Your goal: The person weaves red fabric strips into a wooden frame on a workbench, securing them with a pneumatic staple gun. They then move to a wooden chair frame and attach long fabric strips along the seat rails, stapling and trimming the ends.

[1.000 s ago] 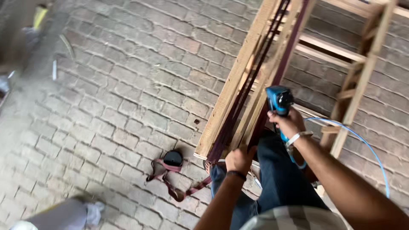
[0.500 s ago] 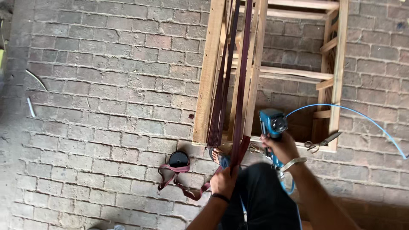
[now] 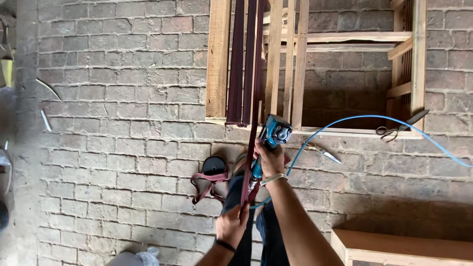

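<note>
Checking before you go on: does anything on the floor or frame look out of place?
Two things stand out: scissors lie on the wooden frame rail at the right, and a second pair lies loose on the brick floor under the blue air hose.

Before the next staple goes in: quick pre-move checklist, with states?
1. Right hand gripping the blue staple gun: ok.
2. Left hand pulling the maroon webbing strap taut: ok.
3. Gun nose seated on the wooden frame: cannot tell.
4. Blue air hose clear of the strap: ok.
5. Scissors resting on the frame rail, away from both hands: ok.
</note>
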